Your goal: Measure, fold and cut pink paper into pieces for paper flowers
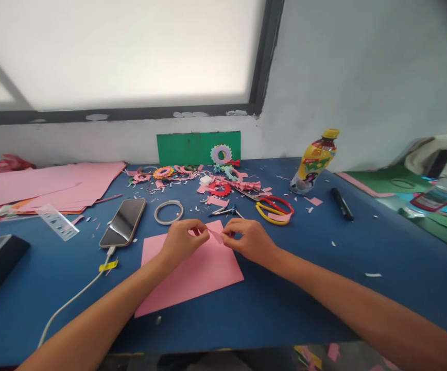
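Small pink paper piece (216,236): pinched in both hands, left hand (183,239) and right hand (248,239), above far edge of pink sheet (202,273); loose or attached, cannot tell. Step in hand, by appearance: folding or parting; next move calling for light, even grip. Blue worktop (304,309): sheet toward front edge; scissors (262,200), paper scraps (251,186), bottle (314,161) toward back edge. Room: pale wall (362,77), dark-framed window (131,51).

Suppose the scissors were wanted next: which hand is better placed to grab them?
Probably the right hand: the scissors lie just beyond it, whereas the left hand is farther away. Both hands appear to pinch pink paper, though.
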`<state>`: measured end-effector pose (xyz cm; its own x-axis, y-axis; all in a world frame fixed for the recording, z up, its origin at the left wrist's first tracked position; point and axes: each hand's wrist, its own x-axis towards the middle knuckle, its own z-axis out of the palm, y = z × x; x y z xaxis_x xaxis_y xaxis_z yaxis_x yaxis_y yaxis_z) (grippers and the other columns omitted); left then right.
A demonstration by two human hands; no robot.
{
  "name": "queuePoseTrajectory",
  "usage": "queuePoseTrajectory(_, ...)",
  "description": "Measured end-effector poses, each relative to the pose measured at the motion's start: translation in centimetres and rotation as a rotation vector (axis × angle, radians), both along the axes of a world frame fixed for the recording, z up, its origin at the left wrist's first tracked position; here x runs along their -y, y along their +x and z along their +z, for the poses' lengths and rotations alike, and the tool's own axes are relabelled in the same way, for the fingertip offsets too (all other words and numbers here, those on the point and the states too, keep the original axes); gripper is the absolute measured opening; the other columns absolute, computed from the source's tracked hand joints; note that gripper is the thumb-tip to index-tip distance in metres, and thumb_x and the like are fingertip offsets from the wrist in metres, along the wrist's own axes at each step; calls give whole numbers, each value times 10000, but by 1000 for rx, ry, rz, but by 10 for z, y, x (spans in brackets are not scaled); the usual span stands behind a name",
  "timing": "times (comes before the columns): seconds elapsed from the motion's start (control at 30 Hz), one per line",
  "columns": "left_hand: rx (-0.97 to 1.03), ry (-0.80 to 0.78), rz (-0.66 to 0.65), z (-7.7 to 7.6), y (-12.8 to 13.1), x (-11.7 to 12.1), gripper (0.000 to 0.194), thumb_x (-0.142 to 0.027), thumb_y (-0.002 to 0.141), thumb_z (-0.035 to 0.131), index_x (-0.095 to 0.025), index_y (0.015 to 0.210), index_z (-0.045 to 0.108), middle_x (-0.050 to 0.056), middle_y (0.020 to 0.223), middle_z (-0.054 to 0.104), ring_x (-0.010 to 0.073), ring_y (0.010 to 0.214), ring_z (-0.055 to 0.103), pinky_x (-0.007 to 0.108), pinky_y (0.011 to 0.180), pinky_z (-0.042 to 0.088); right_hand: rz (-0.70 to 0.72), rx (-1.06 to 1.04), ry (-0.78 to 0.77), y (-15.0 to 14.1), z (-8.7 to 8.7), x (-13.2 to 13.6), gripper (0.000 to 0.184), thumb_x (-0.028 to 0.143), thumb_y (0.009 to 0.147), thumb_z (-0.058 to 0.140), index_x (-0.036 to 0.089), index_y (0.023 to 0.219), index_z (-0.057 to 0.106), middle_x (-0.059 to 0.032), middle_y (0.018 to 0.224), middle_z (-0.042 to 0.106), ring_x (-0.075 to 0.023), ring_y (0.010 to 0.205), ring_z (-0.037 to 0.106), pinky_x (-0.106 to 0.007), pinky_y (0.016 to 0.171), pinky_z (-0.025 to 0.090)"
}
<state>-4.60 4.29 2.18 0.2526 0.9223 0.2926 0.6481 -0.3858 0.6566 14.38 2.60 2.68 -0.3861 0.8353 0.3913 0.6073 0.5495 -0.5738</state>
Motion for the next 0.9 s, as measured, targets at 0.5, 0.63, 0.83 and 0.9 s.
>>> queuePoseTrajectory(0.5, -1, 21, -210, -1, 12, 15, 241, -222, 790, 504, -143, 606, 639, -8, 567, 611, 89, 522, 494, 175, 499, 362, 27, 263, 425, -3, -11, -5, 140, 158, 788, 499, 170, 736, 628, -27, 739, 665, -146, 733, 584, -303, 790, 352)
queuePoseTrajectory(0.63, 32, 51, -183, 1, 12, 17, 219, -239, 782, 520, -148, 629, 649, -2, 574, 610, 90, 523, 488, 174, 502, 377, -1, 230, 412, -3, -8, -6, 113, 165, 748, 516, 174, 689, 612, -2, 676, 655, -134, 680, 578, -301, 823, 333)
queuePoseTrajectory(0.83, 119, 58, -76, 6, 4, 14, 175, -269, 745, 561, -156, 708, 690, 13, 612, 655, 117, 558, 546, 190, 523, 430, -129, 93, 182, 16, -3, -21, 105, 165, 725, 523, 174, 683, 619, -28, 751, 670, -152, 736, 580, -345, 892, 304)
queuePoseTrajectory(0.9, 151, 46, -41, 7, 1, 12, 178, -279, 740, 568, -160, 693, 692, 16, 617, 667, 128, 571, 568, 202, 534, 444, -175, 37, 52, 24, -2, -28, 105, 174, 720, 530, 160, 698, 631, -56, 786, 669, -177, 787, 580, -365, 884, 321)
